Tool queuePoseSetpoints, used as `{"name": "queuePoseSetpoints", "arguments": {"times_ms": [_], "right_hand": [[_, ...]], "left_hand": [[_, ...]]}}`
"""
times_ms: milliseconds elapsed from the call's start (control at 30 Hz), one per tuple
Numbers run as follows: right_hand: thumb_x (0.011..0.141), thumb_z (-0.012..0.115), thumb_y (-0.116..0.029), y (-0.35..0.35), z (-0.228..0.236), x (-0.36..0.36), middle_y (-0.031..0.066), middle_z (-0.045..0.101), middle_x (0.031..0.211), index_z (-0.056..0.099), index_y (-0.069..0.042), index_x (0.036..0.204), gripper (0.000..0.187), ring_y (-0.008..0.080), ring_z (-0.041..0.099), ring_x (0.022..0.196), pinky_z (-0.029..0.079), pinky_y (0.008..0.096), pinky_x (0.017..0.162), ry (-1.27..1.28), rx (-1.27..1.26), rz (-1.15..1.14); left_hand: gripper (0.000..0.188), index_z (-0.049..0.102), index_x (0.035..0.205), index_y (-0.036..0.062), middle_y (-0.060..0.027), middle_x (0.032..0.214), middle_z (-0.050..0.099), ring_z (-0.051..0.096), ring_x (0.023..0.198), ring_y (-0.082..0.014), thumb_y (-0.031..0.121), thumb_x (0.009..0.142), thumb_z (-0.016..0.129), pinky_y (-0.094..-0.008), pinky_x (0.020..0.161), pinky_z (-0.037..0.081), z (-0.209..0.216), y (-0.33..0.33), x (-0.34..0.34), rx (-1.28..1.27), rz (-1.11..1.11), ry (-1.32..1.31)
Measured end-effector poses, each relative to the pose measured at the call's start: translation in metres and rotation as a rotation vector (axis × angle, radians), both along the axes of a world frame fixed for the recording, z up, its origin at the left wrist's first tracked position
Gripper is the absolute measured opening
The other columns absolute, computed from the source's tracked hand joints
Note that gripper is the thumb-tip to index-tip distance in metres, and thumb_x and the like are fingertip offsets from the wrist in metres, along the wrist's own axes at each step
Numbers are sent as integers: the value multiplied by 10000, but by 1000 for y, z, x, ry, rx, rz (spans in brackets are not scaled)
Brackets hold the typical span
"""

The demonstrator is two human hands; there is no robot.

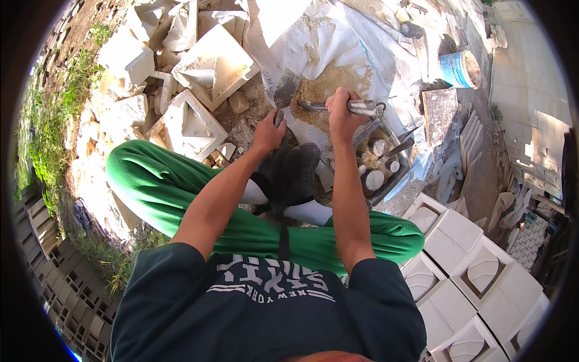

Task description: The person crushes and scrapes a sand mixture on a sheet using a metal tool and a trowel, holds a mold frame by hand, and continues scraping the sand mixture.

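Observation:
My left hand is closed round the dark handle of a trowel, its flat grey blade at the left edge of a heap of damp, sandy mix. Fingers wrapped, my right hand grips a hand tool with a worn grey handle ending in a metal loop. The tool's dark, narrow end points left into the mix; its exact kind is unclear. Under the mix lies a white plastic sheet. Right of my right forearm stands a dark-rimmed box with several round, pale-topped pieces inside.
Broken white cast blocks are piled at the left. Whole white blocks with recessed faces stand in rows at lower right. A blue-and-white bucket and a weathered board are at far right. My dark shoes rest near the sheet.

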State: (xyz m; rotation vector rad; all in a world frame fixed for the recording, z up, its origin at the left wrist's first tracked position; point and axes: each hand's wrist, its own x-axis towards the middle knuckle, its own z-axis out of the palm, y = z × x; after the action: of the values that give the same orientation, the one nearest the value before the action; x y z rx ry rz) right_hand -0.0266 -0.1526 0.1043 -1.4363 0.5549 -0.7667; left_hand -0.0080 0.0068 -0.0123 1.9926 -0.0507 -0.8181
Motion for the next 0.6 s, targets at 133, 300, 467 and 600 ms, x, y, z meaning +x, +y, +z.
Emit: {"name": "queuePoseSetpoints", "arguments": {"times_ms": [133, 300, 467, 600], "right_hand": [[844, 503, -25, -1, 46, -5, 43, 435, 468, 375, -64, 520, 350, 113, 389, 410, 369, 293, 454, -5, 33, -24], [844, 506, -24, 11, 59, -13, 54, 451, 475, 382, -59, 529, 340, 114, 391, 415, 370, 292, 453, -38, 48, -33], [849, 498, -22, 10, -2, -11, 56, 475, 499, 433, -42, 548, 308, 124, 428, 442, 369, 279, 465, -1, 40, -25], [846, 507, -36, 12, 40, -14, 41, 439, 481, 401, -51, 536, 327, 120, 418, 437, 375, 290, 465, 48, 84, -57]], "left_hand": [[555, 429, 1346, 38, -183, 746, 650, 586, 449, -201, 267, 866, 586, -336, 463, 502, -3, 4, 1, 10, -15, -29], [569, 419, 1352, 31, -185, 736, 648, 587, 448, -204, 270, 863, 585, -338, 465, 501, 1, 2, 5, 17, -20, -11], [574, 414, 1359, 41, -176, 728, 648, 590, 450, -208, 277, 862, 579, -340, 466, 502, -5, 2, 1, 19, -35, -50], [573, 415, 1360, 48, -176, 724, 647, 587, 447, -210, 283, 863, 575, -347, 481, 502, -6, 5, 2, 8, -24, -56]]}}
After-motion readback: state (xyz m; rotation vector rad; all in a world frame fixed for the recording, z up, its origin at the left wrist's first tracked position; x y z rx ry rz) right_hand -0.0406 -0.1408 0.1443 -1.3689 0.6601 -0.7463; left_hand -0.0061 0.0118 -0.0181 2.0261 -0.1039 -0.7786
